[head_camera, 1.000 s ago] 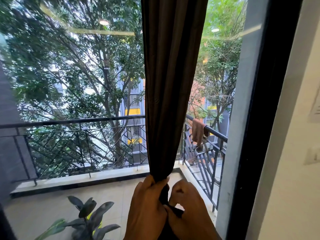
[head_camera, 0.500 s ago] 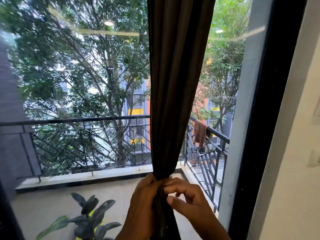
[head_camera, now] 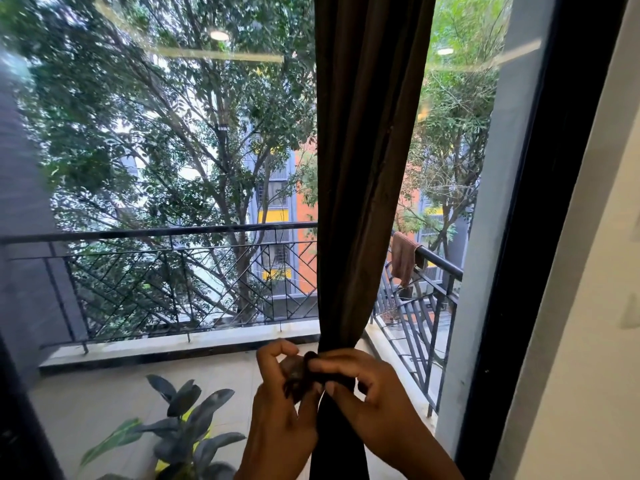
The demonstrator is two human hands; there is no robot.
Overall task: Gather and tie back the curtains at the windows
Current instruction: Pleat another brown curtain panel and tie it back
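A dark brown curtain [head_camera: 367,168] hangs gathered into a narrow bunch in front of a large glass pane. At its pinched waist a dark brown tie-back strip [head_camera: 301,374] wraps the bunch. My left hand [head_camera: 280,414] is just left of the curtain, fingers curled, holding the loose end of the strip. My right hand [head_camera: 367,400] is in front of the curtain on the right; its thumb and forefinger pinch the strip at the wrap. The curtain below the hands falls straight out of view.
The black window frame [head_camera: 540,237] and a pale wall [head_camera: 606,306] stand close on the right. Behind the glass are a balcony railing [head_camera: 156,233], a cloth [head_camera: 403,258] draped on the rail, and a leafy potted plant [head_camera: 183,427] at lower left.
Both hands rose with the view. The left hand let go of the bunched curtain and now holds the strip's end; the right hand brought the strip across the front of the bunch.
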